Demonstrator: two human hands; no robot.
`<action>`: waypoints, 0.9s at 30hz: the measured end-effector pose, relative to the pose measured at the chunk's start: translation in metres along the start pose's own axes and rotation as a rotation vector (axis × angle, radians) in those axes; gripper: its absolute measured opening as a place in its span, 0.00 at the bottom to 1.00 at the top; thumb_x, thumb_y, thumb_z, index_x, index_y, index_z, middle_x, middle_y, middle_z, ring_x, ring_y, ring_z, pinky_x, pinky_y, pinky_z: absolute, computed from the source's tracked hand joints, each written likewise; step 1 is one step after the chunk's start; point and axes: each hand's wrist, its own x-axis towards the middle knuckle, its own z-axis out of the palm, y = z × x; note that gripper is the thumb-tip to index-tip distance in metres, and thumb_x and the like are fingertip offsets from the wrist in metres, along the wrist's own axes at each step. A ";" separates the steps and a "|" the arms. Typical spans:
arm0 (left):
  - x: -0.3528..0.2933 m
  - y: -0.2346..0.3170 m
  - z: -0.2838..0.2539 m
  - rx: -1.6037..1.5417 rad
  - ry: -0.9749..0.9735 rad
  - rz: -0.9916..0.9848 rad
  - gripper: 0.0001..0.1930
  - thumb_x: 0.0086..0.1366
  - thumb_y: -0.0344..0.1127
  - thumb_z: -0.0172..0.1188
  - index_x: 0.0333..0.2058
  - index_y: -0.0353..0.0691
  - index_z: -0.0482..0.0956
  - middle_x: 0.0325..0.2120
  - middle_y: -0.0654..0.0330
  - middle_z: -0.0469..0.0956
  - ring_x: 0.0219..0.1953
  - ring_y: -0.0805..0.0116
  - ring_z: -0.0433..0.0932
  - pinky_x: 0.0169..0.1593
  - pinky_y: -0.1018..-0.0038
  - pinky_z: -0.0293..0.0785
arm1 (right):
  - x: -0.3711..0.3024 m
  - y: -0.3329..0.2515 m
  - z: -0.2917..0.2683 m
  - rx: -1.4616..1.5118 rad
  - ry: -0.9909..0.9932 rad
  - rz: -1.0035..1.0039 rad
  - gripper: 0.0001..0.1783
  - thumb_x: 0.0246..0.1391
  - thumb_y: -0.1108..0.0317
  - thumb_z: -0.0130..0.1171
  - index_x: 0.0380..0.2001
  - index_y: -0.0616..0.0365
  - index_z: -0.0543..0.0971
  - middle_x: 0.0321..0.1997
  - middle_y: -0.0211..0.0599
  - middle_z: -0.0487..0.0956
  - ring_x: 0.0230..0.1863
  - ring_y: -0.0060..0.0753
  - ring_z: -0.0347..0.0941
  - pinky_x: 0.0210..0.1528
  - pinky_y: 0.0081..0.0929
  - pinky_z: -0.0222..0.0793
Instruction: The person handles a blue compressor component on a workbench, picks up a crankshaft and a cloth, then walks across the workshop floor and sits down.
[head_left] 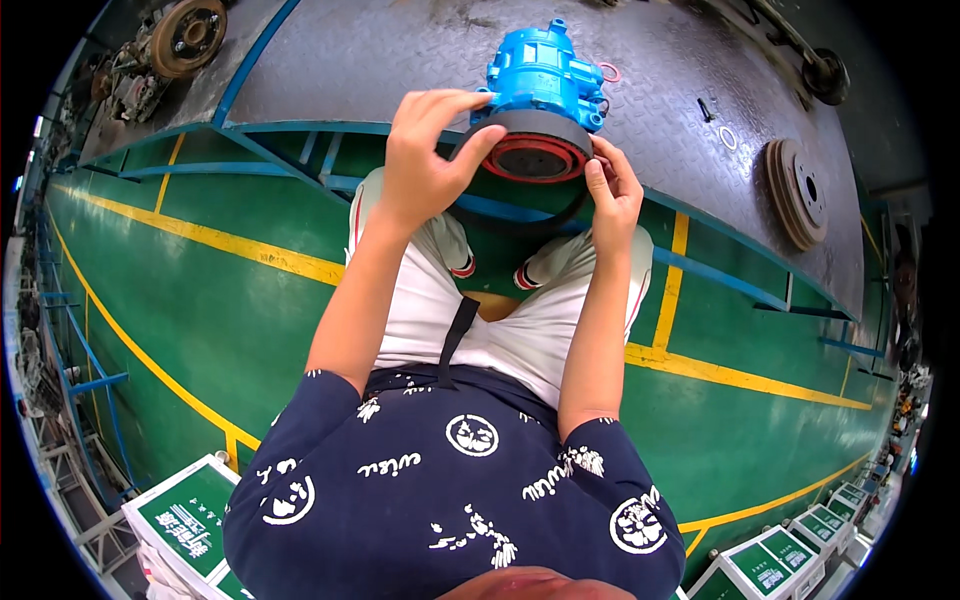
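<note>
A bright blue compressor (545,68) stands at the table's near edge, its round pulley with a red ring (535,160) facing me. Around the pulley's upper rim runs a wide black rubber belt (548,124), and a dark loop (520,226) hangs below the table edge. My left hand (428,150) grips the belt at the pulley's left side, thumb in front and fingers behind near the blue housing. On the right side, my right hand (613,188) pinches the belt's edge between thumb and bent fingers. The fingertips behind the belt are partly hidden.
The compressor is on a grey metal-topped table (380,75) with a blue frame. To the right lie a grooved brake disc (795,193), a white ring (728,137) and a black bolt (706,108). A pink-red ring (610,72) lies beside the compressor. A rusty hub assembly (188,38) sits far left.
</note>
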 end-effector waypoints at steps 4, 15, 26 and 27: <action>0.024 0.009 0.009 0.038 -0.097 0.159 0.11 0.61 0.33 0.73 0.43 0.43 0.90 0.42 0.59 0.87 0.47 0.57 0.80 0.54 0.64 0.75 | 0.000 -0.001 0.003 0.037 0.012 0.030 0.17 0.68 0.67 0.64 0.56 0.62 0.83 0.50 0.31 0.81 0.52 0.25 0.74 0.59 0.23 0.68; 0.007 -0.008 0.008 -0.039 -0.064 0.091 0.09 0.65 0.29 0.69 0.43 0.41 0.91 0.42 0.58 0.89 0.48 0.60 0.81 0.55 0.67 0.76 | 0.005 -0.018 0.021 -0.143 0.044 -0.099 0.15 0.65 0.68 0.67 0.53 0.59 0.86 0.50 0.35 0.78 0.52 0.30 0.76 0.59 0.26 0.70; -0.025 -0.032 0.010 -0.290 0.018 -0.218 0.10 0.67 0.33 0.70 0.46 0.42 0.90 0.43 0.57 0.88 0.46 0.63 0.82 0.54 0.69 0.75 | 0.014 -0.041 0.051 -0.327 0.049 -0.260 0.13 0.64 0.67 0.68 0.50 0.57 0.87 0.47 0.35 0.80 0.48 0.31 0.76 0.55 0.25 0.70; -0.028 -0.033 0.010 -0.308 0.008 -0.251 0.10 0.67 0.33 0.70 0.47 0.42 0.90 0.43 0.57 0.88 0.45 0.64 0.82 0.54 0.70 0.75 | 0.016 -0.045 0.052 -0.334 0.034 -0.258 0.13 0.62 0.67 0.69 0.49 0.56 0.87 0.46 0.36 0.80 0.48 0.34 0.76 0.55 0.28 0.70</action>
